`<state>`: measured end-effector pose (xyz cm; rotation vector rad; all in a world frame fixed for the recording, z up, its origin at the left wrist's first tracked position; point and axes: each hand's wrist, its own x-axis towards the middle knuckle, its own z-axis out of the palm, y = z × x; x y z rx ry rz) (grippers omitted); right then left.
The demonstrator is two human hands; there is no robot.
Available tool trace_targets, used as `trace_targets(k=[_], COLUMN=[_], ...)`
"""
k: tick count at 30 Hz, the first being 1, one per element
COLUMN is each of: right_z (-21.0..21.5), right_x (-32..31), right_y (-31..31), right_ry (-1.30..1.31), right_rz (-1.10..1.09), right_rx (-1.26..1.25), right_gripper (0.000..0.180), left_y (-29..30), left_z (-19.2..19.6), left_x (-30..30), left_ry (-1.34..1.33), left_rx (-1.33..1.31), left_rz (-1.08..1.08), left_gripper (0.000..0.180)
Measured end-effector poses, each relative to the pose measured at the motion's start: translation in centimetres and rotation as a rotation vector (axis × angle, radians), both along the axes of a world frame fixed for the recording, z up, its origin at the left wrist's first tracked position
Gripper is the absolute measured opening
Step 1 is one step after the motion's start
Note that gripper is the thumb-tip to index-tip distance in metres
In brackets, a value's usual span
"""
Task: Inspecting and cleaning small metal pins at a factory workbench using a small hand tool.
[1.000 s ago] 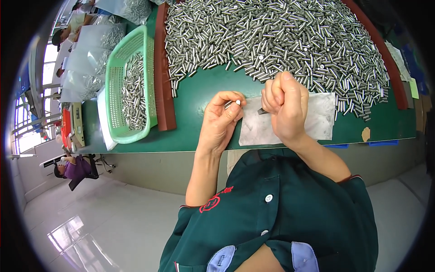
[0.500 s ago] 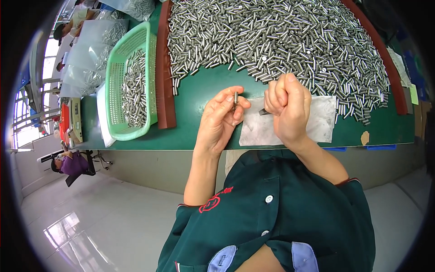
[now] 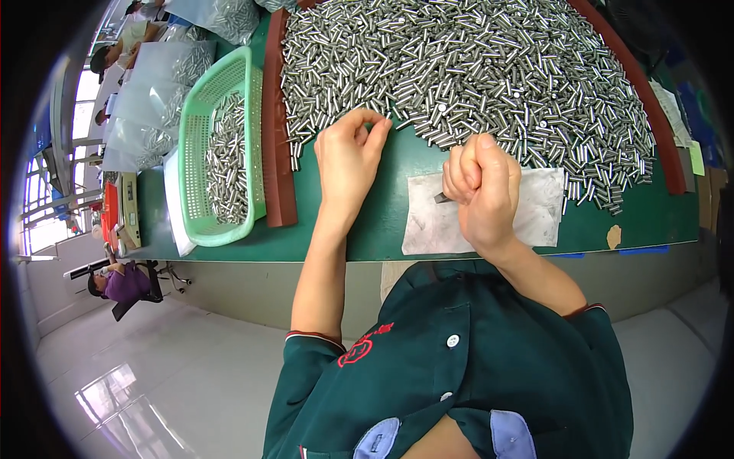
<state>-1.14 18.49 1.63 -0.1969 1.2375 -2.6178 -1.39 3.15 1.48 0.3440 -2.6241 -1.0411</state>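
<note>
My left hand (image 3: 348, 161) reaches to the near edge of a big pile of short steel pins (image 3: 459, 69). Its thumb and forefinger are pinched together beside the loose pins; whether one is between them is hidden. My right hand (image 3: 485, 183) is a fist above a smudged white cloth (image 3: 428, 222). Out of the little-finger side of that fist pokes the dark, flat end of a tool (image 3: 441, 197); the rest of it is covered by the fingers.
Red-brown rails (image 3: 280, 153) border the pile on the green table (image 3: 367, 237). Left of them stands a green plastic basket (image 3: 186, 168) partly filled with pins. Beyond it lie clear bags of pins (image 3: 157, 99) and a scale (image 3: 128, 206). Other people sit farther left.
My left hand held a steel pin upright near my right fist; it has moved left and away from me to the pile's edge, palm turned down. My right fist has barely moved.
</note>
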Motion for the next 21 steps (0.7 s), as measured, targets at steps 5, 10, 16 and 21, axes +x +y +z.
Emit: trace_targets(k=[5,10,16,21], right_z=[0.0,0.0,0.1,-0.1], right_x=[-0.1,-0.2,-0.1,-0.2], right_y=[0.0,0.1,0.3,0.4], right_ry=[-0.009,-0.005,-0.037,-0.032], right_rz=[0.005,0.003,0.022,0.011], right_rx=[0.007,0.011,-0.030,-0.019], right_gripper=[0.038,0.038,0.037,0.038], left_y=[0.1,-0.1,0.2,0.0], left_z=[-1.0,-1.9,-1.2,-0.7], left_x=[-1.4,-1.2,-0.4,0.2], left_ry=[0.052,0.100,-0.047,-0.039], left_rx=[-0.291,-0.344,-0.327,0.722], left_rz=[-0.088,-0.097,-0.085,0.000], left_gripper=[0.009,0.015,0.017,0.012])
